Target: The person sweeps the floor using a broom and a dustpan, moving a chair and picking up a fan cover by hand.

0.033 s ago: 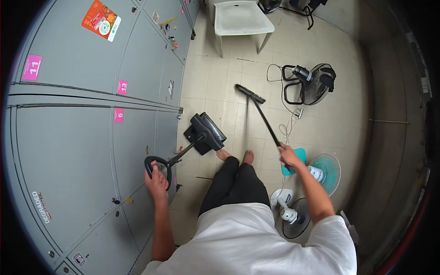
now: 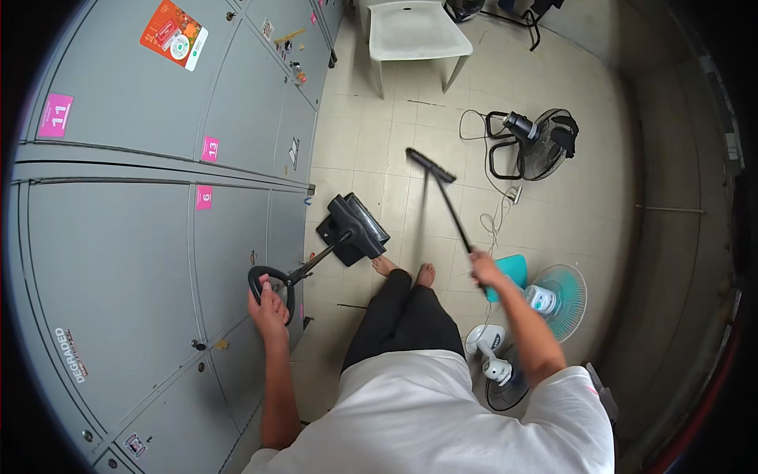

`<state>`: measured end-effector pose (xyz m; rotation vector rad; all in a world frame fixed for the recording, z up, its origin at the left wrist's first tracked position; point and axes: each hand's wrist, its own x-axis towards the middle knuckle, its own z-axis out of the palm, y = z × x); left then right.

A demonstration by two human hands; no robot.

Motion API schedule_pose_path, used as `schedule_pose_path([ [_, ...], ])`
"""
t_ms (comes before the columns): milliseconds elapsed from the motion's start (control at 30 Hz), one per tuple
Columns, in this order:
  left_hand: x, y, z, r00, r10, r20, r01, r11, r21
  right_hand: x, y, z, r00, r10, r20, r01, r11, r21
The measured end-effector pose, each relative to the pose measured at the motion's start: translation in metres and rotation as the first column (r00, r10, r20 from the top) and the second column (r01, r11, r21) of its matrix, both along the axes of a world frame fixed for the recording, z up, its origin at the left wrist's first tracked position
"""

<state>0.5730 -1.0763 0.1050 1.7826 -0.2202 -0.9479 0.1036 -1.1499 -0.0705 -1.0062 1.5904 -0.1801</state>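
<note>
My left hand (image 2: 270,311) is closed round the black loop handle of a long-handled dustpan (image 2: 355,225). The dark pan is beside my bare left foot, near the lockers. In my right hand (image 2: 488,270) I grip the black stick of a broom (image 2: 452,210). Its narrow dark head (image 2: 430,166) points away from me, beyond my feet, to the right of the dustpan. Whether the bristles touch the floor I cannot tell.
Grey lockers (image 2: 118,253) line my left side. A white plastic chair (image 2: 418,31) stands at the far end. On the right are a black floor fan (image 2: 543,144) with a loose cable (image 2: 493,223), a turquoise fan (image 2: 560,302) and a white-based fan (image 2: 496,368).
My right hand has shifted a little to the left with the broom stick. The broom head has turned slightly. My left hand and the dustpan stay in place.
</note>
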Motion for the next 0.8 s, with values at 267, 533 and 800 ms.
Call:
schedule_pose_path([
  [267, 0.008, 0.002, -0.003, 1.0, -0.005, -0.009, 0.005, 1.0, -0.016, 0.101, 0.114, -0.015, 0.853, -0.358, 0.381, 0.101, 0.828, 0.552],
  [533, 0.02, 0.042, -0.001, 0.999, 0.033, -0.002, -0.033, 0.999, -0.04, 0.045, 0.057, 0.079, 0.906, -0.257, 0.337, 0.096, 0.899, 0.428],
  [800, 0.01, 0.063, -0.01, 0.982, 0.182, 0.045, -0.179, 0.982, -0.063, 0.12, -0.051, -0.035, 0.915, 0.397, -0.067, -0.4, 0.916, -0.038],
])
